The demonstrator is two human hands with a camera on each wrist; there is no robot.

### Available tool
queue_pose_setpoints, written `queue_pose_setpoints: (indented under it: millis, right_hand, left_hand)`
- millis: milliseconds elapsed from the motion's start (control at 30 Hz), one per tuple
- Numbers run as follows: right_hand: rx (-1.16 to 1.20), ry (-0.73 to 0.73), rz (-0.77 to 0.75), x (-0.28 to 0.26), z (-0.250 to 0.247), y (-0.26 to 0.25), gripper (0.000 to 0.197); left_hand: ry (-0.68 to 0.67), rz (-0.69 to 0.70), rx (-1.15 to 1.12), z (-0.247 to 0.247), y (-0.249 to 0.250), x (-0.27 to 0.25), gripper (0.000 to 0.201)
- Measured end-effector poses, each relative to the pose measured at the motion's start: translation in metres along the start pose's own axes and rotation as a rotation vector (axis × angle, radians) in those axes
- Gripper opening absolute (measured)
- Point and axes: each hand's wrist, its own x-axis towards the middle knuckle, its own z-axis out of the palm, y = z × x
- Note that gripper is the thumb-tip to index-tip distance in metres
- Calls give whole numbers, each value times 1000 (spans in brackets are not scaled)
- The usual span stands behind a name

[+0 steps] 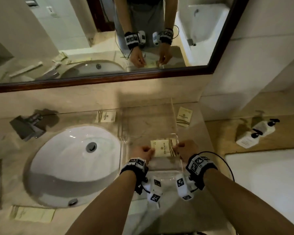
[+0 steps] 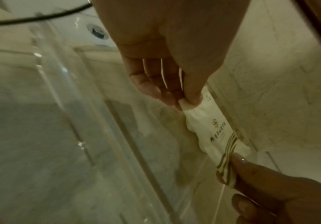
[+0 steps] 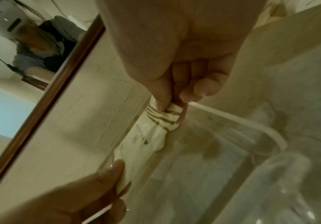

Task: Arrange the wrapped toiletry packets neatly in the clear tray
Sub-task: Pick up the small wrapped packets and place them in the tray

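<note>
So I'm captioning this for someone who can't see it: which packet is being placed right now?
Right of the sink stands the clear tray. Over its near end, the left hand and right hand pinch one cream packet by its ends. The other packets lie untouched on the counter.

Cream striped packet (image 1: 163,148) held flat over clear tray (image 1: 148,122)

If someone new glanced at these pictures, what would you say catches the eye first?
Most striking is the cream packet pinched at its two ends by the left hand and the right hand, held over the near part of the clear tray. Next come the white sink to the left and the big dark-framed mirror above the counter.
</note>
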Motion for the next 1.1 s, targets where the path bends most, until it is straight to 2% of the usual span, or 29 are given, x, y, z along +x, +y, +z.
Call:
queue_pose_setpoints:
  millis: [100, 200, 367, 600, 667, 767, 867, 967, 1100]
  right_hand:
    - [-105, 82, 22, 12, 4, -8, 23]
    - [-164, 129, 35, 20, 8, -11, 34]
    - [-322, 129, 19, 28, 15, -22, 20]
    - [-458, 118, 14, 29, 14, -33, 32]
    - [-436, 115, 22, 30, 12, -33, 31]
    - [-393, 97, 33, 31, 10, -29, 20]
    - [-354, 71, 40, 29, 5, -28, 16]
    - [-236, 93, 70, 28, -14, -26, 22]
    - [-27, 170, 143, 37, -49, -25, 21]
  left_hand:
    - [-69, -4, 28, -2, 8, 22, 32]
    - [-81, -15, 32, 0, 10, 35, 34]
    - [-81, -41, 77, 3, 2, 50, 34]
    - [-90, -12, 61, 4, 4, 55, 35]
    - [-84, -9, 60, 3, 4, 55, 33]
    - [-80, -27, 36, 1, 7, 50, 25]
    - [-15, -17, 107, -7, 12, 42, 29]
    - [77, 74, 240, -17, 24, 33, 40]
    - [0, 217, 214, -18, 69, 28, 40]
